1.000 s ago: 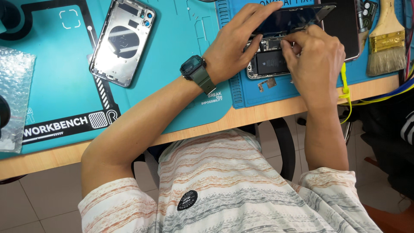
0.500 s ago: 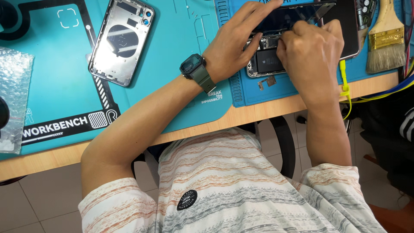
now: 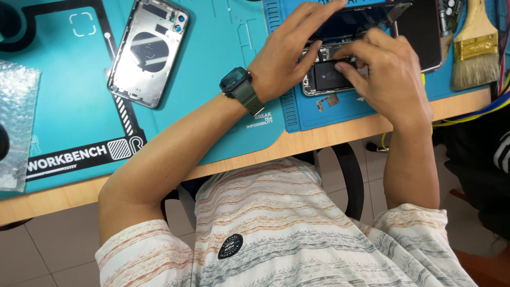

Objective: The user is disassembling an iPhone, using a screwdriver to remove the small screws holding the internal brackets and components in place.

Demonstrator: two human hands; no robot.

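An open phone (image 3: 325, 79) lies on a blue repair mat (image 3: 297, 114), its dark battery and inner parts showing. Its screen (image 3: 366, 11) is lifted along the far edge. My left hand (image 3: 289, 56), with a dark green watch (image 3: 239, 85) on the wrist, grips the raised screen and the phone's left side. My right hand (image 3: 393, 79) lies over the phone's right half, its bunched fingertips down on the inner parts. Whether those fingertips pinch anything is hidden.
An empty silver phone housing (image 3: 149, 50) lies on the teal work mat (image 3: 212, 64) to the left. Bubble wrap (image 3: 16, 122) sits at the far left. A flat paintbrush (image 3: 475, 48) and a dark panel (image 3: 422, 32) lie to the right. The wooden table edge (image 3: 319, 141) runs just below the mats.
My right hand's fingers have reached further left over the phone's inside. My left hand has stayed on the lifted screen.
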